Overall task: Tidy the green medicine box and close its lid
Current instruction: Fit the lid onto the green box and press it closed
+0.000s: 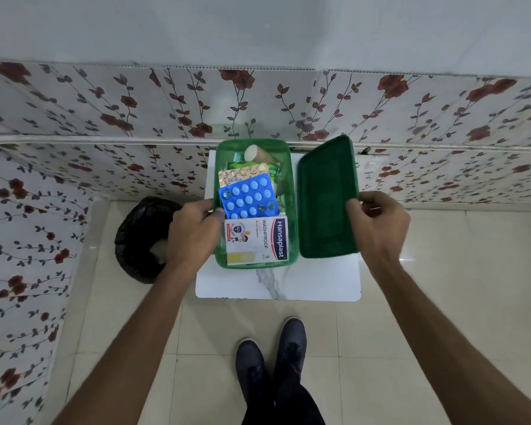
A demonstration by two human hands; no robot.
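The green medicine box (292, 191) stands open on a small white marble-patterned table (307, 280). Inside lie a blue blister pack (248, 196), a gold blister pack (242, 174), a Hansaplast plaster box (256, 240) and a beige roll (256, 152) at the far end. My left hand (193, 233) rests against the box's left wall, thumb at the rim beside the blue pack. The dark green lid (327, 199) lies to the right of the box, and my right hand (377, 225) grips its right edge.
A bin lined with a black bag (141, 237) stands on the floor left of the table. A flower-patterned wall rises right behind the table. My dark shoes (272, 360) are on the beige floor tiles in front.
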